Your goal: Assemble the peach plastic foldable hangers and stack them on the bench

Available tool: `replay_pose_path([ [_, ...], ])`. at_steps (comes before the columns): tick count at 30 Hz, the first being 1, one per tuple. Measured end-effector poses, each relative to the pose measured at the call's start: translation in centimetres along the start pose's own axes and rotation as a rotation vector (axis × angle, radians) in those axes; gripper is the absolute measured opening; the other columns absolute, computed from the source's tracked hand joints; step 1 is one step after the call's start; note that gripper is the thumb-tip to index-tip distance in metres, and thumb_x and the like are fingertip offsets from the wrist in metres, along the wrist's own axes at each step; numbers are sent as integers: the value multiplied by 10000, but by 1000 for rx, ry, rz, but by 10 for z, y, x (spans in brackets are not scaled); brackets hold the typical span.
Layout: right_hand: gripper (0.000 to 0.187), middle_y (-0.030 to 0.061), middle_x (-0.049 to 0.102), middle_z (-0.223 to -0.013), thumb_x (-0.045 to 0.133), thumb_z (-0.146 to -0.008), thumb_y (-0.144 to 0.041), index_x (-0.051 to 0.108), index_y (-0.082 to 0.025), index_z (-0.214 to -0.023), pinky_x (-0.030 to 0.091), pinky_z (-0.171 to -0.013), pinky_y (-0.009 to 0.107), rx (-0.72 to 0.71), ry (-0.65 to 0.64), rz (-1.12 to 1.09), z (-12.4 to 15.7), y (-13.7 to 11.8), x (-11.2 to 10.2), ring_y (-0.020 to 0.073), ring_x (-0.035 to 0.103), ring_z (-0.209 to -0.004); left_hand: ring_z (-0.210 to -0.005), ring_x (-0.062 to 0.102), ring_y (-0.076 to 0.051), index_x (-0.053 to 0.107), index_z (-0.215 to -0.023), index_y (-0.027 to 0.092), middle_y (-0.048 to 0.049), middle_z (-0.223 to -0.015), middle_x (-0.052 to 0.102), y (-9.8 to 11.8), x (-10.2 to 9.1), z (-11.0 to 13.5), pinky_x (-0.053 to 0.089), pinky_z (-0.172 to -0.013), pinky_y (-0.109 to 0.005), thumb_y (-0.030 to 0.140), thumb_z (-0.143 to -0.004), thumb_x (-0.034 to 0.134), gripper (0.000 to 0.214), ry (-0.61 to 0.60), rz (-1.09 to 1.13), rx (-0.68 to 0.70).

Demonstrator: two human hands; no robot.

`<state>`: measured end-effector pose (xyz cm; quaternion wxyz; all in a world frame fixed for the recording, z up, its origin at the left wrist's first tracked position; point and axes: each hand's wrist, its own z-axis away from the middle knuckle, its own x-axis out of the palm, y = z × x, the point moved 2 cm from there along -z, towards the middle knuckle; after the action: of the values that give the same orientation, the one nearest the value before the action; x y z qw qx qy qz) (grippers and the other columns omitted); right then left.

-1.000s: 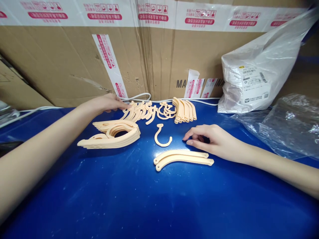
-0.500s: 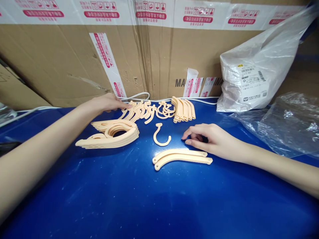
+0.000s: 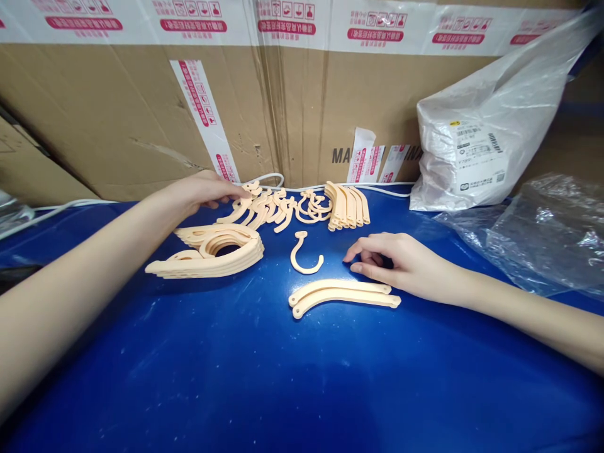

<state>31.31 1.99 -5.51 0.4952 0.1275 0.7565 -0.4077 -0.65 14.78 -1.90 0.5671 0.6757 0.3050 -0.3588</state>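
My left hand (image 3: 201,189) reaches to the back of the blue table (image 3: 236,377), its fingers pinched on one peach curved plastic piece (image 3: 232,214) at the left end of a row of similar pieces (image 3: 278,207). My right hand (image 3: 401,261) rests on the table with loosely curled fingers and holds nothing. Its fingertips lie just right of a single peach hook (image 3: 304,255) and just above two curved peach arms (image 3: 344,292) that lie side by side. A stack of peach hanger bodies (image 3: 212,258) sits below my left hand.
A bundle of curved arms (image 3: 349,206) stands at the back. Large taped cardboard boxes (image 3: 117,113) wall off the rear. A white plastic bag (image 3: 476,138) and crumpled clear plastic (image 3: 552,233) fill the right side. A white cable (image 3: 61,209) runs along the back edge.
My left hand has closed on a curved piece at the left end of the row and drawn it slightly leftward and up. My right hand has barely moved.
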Motion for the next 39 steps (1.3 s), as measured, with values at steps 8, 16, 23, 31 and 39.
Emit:
replay_pose_path([
  [8, 200, -34, 572, -633, 526, -947, -318, 664, -181, -993, 367, -584, 236, -11, -1, -4, 1, 0, 0, 103, 522, -570, -817, 526, -185, 671, -884, 149, -30, -796, 669, 13, -13, 8, 389, -728, -342, 585, -688, 751, 485, -71, 74, -181],
  [16, 197, -36, 564, -636, 526, -949, -310, 659, -173, -998, 370, -590, 235, -19, -9, 4, 1, 1, 0, 100, 516, -572, -836, 513, -172, 684, -933, 132, -44, -907, 697, 15, -11, 11, 387, -736, -307, 493, -721, 747, 423, -78, 101, -152],
  [23, 192, -36, 563, -642, 529, -947, -304, 659, -172, -999, 374, -597, 238, -30, -8, 13, 2, 1, 0, 99, 520, -578, -756, 521, -139, 651, -814, 134, 2, -717, 622, 24, -11, 16, 405, -747, -302, 302, -780, 714, 183, -59, 170, -135],
  [31, 211, -38, 569, -651, 537, -948, -349, 656, -187, -1012, 379, -567, 241, 27, -12, -63, 2, 3, 1, 101, 520, -571, -696, 533, -89, 548, -879, 165, 10, -820, 577, 77, -25, 34, 446, -703, -259, 165, -877, 613, 66, 339, 298, 100],
  [39, 349, 15, 689, -921, 530, -942, -497, 580, -246, -1179, 468, -772, 311, 110, 287, -409, 7, 5, -5, 174, 622, -849, -570, 538, -64, 581, -886, 155, 2, -845, 633, 135, 29, 81, 406, -502, -187, 163, -819, 668, 110, -133, 361, 300],
])
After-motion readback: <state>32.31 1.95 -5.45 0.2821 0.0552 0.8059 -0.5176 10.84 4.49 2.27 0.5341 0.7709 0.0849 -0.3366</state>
